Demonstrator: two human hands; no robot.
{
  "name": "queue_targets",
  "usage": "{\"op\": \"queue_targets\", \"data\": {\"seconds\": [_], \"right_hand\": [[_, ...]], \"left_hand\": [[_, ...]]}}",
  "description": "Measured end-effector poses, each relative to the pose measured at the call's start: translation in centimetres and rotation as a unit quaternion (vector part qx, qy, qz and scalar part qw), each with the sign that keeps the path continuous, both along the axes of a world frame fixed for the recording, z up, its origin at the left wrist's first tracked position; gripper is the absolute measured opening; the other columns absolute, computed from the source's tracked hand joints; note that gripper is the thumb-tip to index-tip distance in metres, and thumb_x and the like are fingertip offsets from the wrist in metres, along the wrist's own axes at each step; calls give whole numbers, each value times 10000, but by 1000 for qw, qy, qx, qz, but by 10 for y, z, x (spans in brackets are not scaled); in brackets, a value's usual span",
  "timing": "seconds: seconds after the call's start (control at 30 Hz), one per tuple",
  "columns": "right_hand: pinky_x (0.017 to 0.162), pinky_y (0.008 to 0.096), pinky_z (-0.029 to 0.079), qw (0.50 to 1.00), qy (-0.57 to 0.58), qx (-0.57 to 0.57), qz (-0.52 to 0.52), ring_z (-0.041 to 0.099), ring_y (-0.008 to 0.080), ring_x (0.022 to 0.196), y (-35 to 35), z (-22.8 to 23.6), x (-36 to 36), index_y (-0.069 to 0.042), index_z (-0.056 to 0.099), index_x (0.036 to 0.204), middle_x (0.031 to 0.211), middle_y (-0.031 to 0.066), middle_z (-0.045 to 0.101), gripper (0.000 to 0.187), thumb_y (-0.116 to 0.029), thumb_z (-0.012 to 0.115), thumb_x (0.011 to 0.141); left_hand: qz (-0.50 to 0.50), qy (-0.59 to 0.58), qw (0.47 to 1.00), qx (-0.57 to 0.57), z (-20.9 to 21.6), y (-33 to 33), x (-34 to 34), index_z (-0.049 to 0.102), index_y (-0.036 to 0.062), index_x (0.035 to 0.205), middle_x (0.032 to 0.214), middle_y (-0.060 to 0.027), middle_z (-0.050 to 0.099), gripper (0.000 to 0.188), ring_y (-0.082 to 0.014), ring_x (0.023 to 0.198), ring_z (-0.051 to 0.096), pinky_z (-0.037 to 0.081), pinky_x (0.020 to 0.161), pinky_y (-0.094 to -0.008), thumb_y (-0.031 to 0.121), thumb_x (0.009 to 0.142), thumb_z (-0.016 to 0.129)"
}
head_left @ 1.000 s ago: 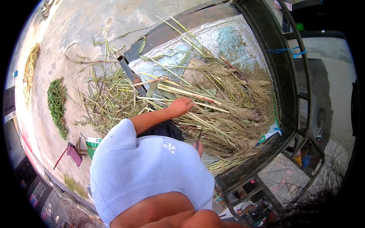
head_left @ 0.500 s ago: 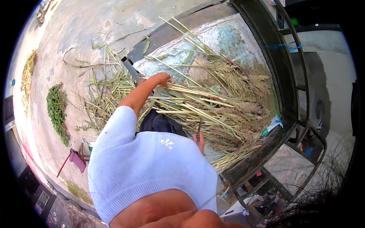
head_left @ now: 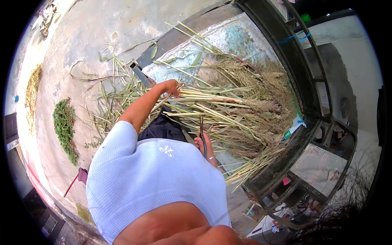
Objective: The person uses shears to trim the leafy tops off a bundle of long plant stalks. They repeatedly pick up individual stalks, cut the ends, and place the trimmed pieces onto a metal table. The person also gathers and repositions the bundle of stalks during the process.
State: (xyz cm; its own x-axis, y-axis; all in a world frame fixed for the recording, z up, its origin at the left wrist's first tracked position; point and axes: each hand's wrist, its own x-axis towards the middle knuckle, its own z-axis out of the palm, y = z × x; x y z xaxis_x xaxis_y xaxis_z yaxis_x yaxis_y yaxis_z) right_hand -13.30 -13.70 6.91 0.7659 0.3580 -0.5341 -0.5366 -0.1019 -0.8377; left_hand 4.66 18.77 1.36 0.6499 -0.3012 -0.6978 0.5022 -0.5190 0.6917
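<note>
- The stalks [head_left: 212, 98] lie heaped on a pale sheet [head_left: 239, 34], bare ends leftward, perhaps for easy grasping; their bushy heads [head_left: 273, 98] lie rightward.
- My left hand [head_left: 172, 87] curls at those ends; whether it grips, I cannot tell.
- My right hand [head_left: 209, 146] holds scissors [head_left: 202, 133], tips away from me, likely for safety.
- The dark metal side [head_left: 281, 61] probably stops the heads spilling.

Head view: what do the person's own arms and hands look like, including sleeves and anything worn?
The left sleeve is pale blue ribbed knit, ending short of the wrist and leaving the forearm bare. The left hand and right hand are ungloved. A thin, light-coloured band circles the right wrist. The right sleeve's edge can't be made out.
</note>
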Motion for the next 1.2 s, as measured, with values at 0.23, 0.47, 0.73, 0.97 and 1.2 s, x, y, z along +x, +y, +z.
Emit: {"op": "queue_targets", "data": {"seconds": [0.23,0.47,0.73,0.97,1.2], "right_hand": [[519,202,428,990,100,-42,92,541,89,672,65,12,46,-54,429,1167,807,42,559,443,-391,479,885],[493,228,444,982,172,-59,51,535,98,615,90,-15,64,-59,455,1135,761,51,552,483,-464,455,872],[465,235,427,978,148,-124,73,500,104,558,122,-7,93,-49,499,952,659,26,520,377,-415,492,865],[570,374,456,937,-144,-316,43,577,347,618,133,-21,57,-52,599,811,656,171,588,283,-334,600,788],[632,330,478,952,-69,-270,130,621,286,721,129,-3,49,-49,613,888,746,145,630,313,-335,647,764]], "left_hand": [[24,-49,998,32,12,-7,-25,652,16,669,621,-78,632,224,-165,536,565,448,532,-308,181,566,764],[-38,-111,993,18,6,-14,-39,659,58,648,626,-129,619,245,-253,605,603,467,598,-342,256,542,756],[-196,-215,953,89,38,-10,-39,636,52,767,731,-183,609,284,-351,730,597,477,647,-423,312,656,668],[-173,-140,974,-36,22,7,-37,631,28,727,639,-138,611,257,-284,639,611,473,608,-387,280,677,641],[-17,-76,994,-73,-32,140,-47,615,45,624,561,-25,602,158,-137,534,562,440,556,-280,172,708,658]]}}
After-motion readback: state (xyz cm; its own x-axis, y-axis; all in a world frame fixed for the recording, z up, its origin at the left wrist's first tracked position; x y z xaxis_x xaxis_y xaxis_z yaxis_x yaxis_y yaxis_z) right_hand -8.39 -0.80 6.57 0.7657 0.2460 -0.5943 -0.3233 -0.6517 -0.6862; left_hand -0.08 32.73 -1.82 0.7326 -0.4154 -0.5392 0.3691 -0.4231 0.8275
